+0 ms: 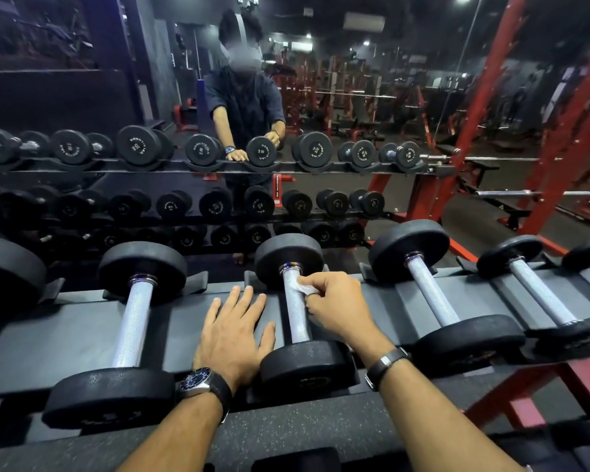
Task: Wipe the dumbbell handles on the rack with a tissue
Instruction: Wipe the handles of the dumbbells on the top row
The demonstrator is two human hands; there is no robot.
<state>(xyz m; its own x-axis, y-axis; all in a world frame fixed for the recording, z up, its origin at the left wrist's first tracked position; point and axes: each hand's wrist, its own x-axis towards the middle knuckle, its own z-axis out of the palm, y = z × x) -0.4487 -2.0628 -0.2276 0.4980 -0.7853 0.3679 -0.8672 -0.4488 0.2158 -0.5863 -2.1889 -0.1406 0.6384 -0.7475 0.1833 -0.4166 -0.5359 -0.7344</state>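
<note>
wiping in progress: middle dumbbell, far end of handle

right hand (334, 301): fingers curled, pinching a crumpled white tissue (304, 288) against the knurled steel handle (295, 301), just below the far rubber head. left hand (234, 330): fingers straight and spread, flat on the matte grey rack (65, 338) just left of that handle. judged mid-task: handle nearer the wrist looks unwiped; neighbouring dumbbell (436, 294) to the right, and others, cannot be told as done. heads round, black, pebbled.
</note>
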